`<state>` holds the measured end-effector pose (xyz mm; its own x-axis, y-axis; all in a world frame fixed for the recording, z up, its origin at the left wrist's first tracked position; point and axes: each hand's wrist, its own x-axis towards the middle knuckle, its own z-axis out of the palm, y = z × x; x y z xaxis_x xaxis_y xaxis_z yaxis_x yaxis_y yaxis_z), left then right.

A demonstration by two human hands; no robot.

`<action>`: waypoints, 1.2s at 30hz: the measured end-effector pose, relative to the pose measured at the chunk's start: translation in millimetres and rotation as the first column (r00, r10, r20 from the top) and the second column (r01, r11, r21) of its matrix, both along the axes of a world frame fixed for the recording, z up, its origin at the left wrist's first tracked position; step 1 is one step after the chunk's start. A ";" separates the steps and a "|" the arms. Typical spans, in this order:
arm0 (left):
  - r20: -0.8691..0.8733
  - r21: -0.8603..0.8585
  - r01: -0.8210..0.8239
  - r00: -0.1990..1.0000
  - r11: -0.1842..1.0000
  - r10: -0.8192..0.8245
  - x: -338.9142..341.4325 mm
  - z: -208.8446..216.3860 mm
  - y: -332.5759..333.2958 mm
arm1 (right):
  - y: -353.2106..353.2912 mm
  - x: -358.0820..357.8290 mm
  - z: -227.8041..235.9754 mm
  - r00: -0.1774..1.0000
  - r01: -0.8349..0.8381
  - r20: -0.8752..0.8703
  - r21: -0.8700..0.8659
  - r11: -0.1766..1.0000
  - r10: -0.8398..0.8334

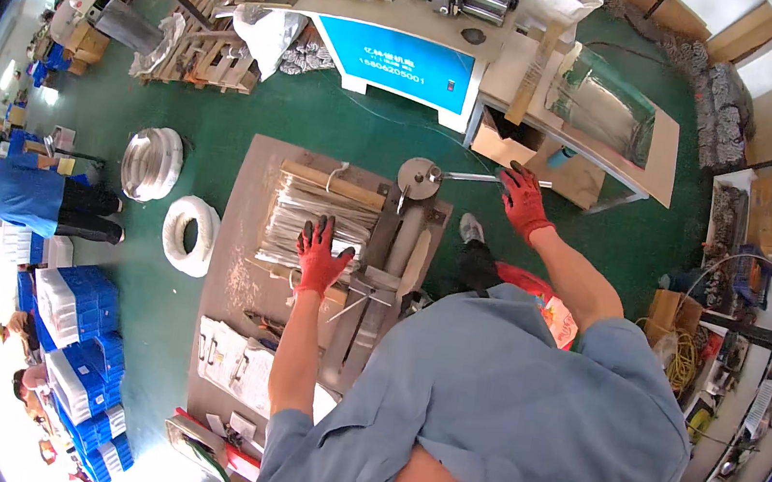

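My left hand (318, 258), in a red glove with dark fingertips, is open with fingers spread over a bundle of thin silvery metal rods (297, 215). The rods lie between wooden strips on a brown workbench (253, 175). My right hand (524, 203), gloved the same way, is at the outer part of a long metal lever (472, 176). Its fingers look stretched out across the lever rather than wrapped round it. The lever runs to a round metal disc (419, 178) on a bench-mounted fixture at the bench's right side.
White document sheets (234, 358) and hand tools lie on the near bench. Wire coils (190, 235) stand on the floor to the left, near blue crates (84, 309) and a person in blue (31, 194). A blue-fronted machine (395, 62) stands ahead; shelving (763, 339) is at right.
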<state>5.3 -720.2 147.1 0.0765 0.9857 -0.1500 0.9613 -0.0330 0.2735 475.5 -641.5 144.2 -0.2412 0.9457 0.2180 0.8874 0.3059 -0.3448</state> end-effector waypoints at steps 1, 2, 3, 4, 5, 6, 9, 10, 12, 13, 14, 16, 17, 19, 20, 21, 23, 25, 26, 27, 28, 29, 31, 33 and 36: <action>0.023 0.000 -0.011 1.000 1.000 0.011 2.4 6.9 1.1 | 8.7 4.3 0.0 0.999 -0.028 -0.024 0.024 0.999 0.029; -0.035 0.031 -0.034 0.999 0.999 0.035 3.0 8.3 2.4 | 18.3 8.6 0.0 0.999 -0.046 -0.016 0.026 0.999 0.046; -0.012 0.042 -0.100 0.995 0.994 0.100 5.3 12.7 1.8 | 29.3 10.7 -1.2 0.997 -0.073 -0.008 0.023 0.997 0.073; 0.006 0.106 -0.115 0.993 0.988 0.115 6.7 16.0 1.1 | 40.3 13.7 -0.4 0.995 -0.098 -0.001 0.022 0.995 0.098; 0.025 0.169 -0.131 0.991 0.977 0.129 9.1 18.9 3.3 | 53.2 16.5 0.0 0.989 -0.143 -0.027 0.032 0.989 0.144; 0.047 0.215 -0.170 0.985 0.962 0.163 20.4 28.8 8.6 | 66.2 18.5 0.0 0.980 -0.191 -0.051 0.038 0.981 0.192; 0.197 0.372 -0.221 0.968 0.902 0.156 56.8 47.1 36.4 | 112.5 21.4 2.8 0.939 -0.325 -0.098 0.060 0.944 0.330; 0.272 0.358 -0.256 0.948 0.898 0.162 76.6 53.5 50.1 | 128.2 21.7 5.6 0.917 -0.370 -0.132 0.067 0.927 0.376; 0.476 0.268 -0.434 0.836 0.860 0.274 128.1 46.6 70.1 | 155.4 18.3 19.7 0.904 -0.385 -0.147 0.124 0.914 0.401; 0.442 0.191 -0.398 0.851 0.897 0.283 158.8 57.4 89.5 | 166.6 20.8 28.8 0.920 -0.347 -0.147 0.124 0.930 0.363; 0.374 0.159 -0.323 0.894 0.933 0.245 185.0 66.6 104.2 | 176.8 25.1 37.5 0.935 -0.308 -0.145 0.123 0.944 0.324; 0.196 0.148 -0.222 0.962 0.964 0.192 228.7 63.7 133.1 | 203.8 39.3 36.8 0.942 -0.255 -0.197 0.106 0.961 0.272; 0.107 0.131 -0.175 0.981 0.976 0.161 243.0 62.2 144.3 | 219.6 50.0 32.4 0.945 -0.237 -0.216 0.065 0.969 0.245; 0.057 0.022 -0.206 0.977 0.978 0.204 253.2 53.8 162.3 | 250.3 75.0 23.0 0.950 -0.182 -0.260 -0.019 0.983 0.171; 0.029 -0.033 -0.227 0.973 0.973 0.228 255.8 48.7 166.3 | 263.8 89.0 19.2 0.961 -0.136 -0.249 -0.058 0.989 0.117; 0.060 -0.065 -0.268 0.960 0.961 0.272 252.2 45.3 170.0 | 275.7 105.2 11.6 0.954 -0.090 -0.295 -0.133 0.987 0.047; 0.119 -0.128 -0.333 0.930 0.934 0.348 241.9 43.1 174.1 | 294.2 137.5 -7.9 0.924 0.003 -0.366 -0.285 0.959 -0.111; 0.136 -0.095 -0.381 0.910 0.920 0.391 244.6 50.6 181.0 | 306.9 160.9 -16.2 0.928 0.084 -0.297 -0.420 0.904 -0.225; 0.122 -0.105 -0.424 0.892 0.899 0.435 243.0 45.2 180.2 | 309.4 167.6 -20.8 0.926 0.122 -0.258 -0.485 0.866 -0.275; 0.111 -0.113 -0.465 0.872 0.878 0.477 241.3 39.1 179.9 | 310.5 171.7 -24.1 0.931 0.100 -0.256 -0.510 0.854 -0.261; 0.106 -0.096 -0.501 0.854 0.860 0.510 241.7 36.1 178.3 | 310.4 175.6 -27.9 0.936 0.077 -0.251 -0.535 0.841 -0.246; 0.102 -0.078 -0.534 0.836 0.842 0.539 241.7 33.4 176.6 | 309.2 178.3 -31.8 0.941 0.057 -0.248 -0.559 0.827 -0.232; 0.096 -0.035 -0.577 0.811 0.816 0.577 244.3 28.6 177.5 | 295.7 181.4 -38.6 0.930 0.011 -0.309 -0.522 0.853 -0.201; 0.090 0.004 -0.604 0.794 0.797 0.601 244.2 25.3 178.8 | 288.8 181.7 -47.0 0.934 0.001 -0.303 -0.530 0.848 -0.191; 0.098 0.015 -0.642 0.764 0.766 0.638 239.1 19.1 180.3 | 285.1 179.1 -57.8 0.944 0.033 -0.246 -0.591 0.806 -0.219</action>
